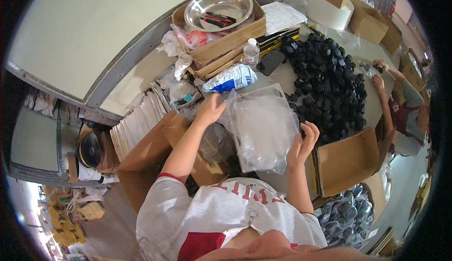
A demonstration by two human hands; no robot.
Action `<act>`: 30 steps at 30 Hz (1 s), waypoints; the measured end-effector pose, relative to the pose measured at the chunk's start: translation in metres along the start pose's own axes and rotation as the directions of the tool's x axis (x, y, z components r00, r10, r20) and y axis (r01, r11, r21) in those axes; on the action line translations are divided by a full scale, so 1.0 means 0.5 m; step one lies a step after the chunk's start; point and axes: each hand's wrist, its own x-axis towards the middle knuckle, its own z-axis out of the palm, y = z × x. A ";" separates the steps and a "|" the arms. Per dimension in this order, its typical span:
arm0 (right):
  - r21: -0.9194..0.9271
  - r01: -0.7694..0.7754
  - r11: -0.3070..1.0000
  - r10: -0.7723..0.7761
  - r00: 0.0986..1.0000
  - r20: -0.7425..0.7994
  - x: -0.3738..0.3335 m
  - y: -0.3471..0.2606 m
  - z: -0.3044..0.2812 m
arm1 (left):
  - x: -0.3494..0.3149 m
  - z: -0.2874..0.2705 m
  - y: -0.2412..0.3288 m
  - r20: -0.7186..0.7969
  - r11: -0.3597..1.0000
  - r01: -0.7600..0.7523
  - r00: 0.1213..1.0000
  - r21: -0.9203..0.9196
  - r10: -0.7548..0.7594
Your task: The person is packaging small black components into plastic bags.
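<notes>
Two bare hands, mine, one to each side of the work. Left hand (210,111): fingers reaching forward, just beside the left edge of the bags; whether they pinch the film, I cannot tell. Right hand (302,148): fingers bent, beside the right edge; a dark bit shows at the fingertips, and I cannot tell whether I hold it or it lies behind.

Between them: one stack of clear, flat plastic bags (263,131), lying in front of my chest on a pale rectangular base.

Beyond, to the right: one large heap of small black parts (329,86). Ahead: one blue-and-white plastic packet (230,78); one clear bottle with a white cap (251,54); one brown cardboard box (230,43) bearing a round, shiny metal bowl (240,9), with red-and-black pen-like items (219,20) inside.

Near my right forearm: one open, shallow brown carton (348,159); below it, many black pieces in clear wrapping (346,216).

Outermost, far right: one co-worker's hands (378,83), at the table's far side.
</notes>
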 end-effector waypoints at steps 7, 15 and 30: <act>-0.227 0.289 0.930 -0.008 0.633 0.774 -0.041 -0.088 0.078 | -0.177 0.033 -0.204 0.596 0.937 0.218 0.726 0.274 -0.343; -0.184 0.110 0.977 0.131 0.374 0.918 -0.170 0.022 0.103 | -0.294 -0.014 0.050 -0.036 0.876 0.217 0.966 -0.430 -0.258; -0.270 -0.267 0.925 0.335 0.909 0.248 -0.013 0.072 0.020 | -0.221 0.202 0.204 0.395 0.962 -0.268 0.891 0.058 0.224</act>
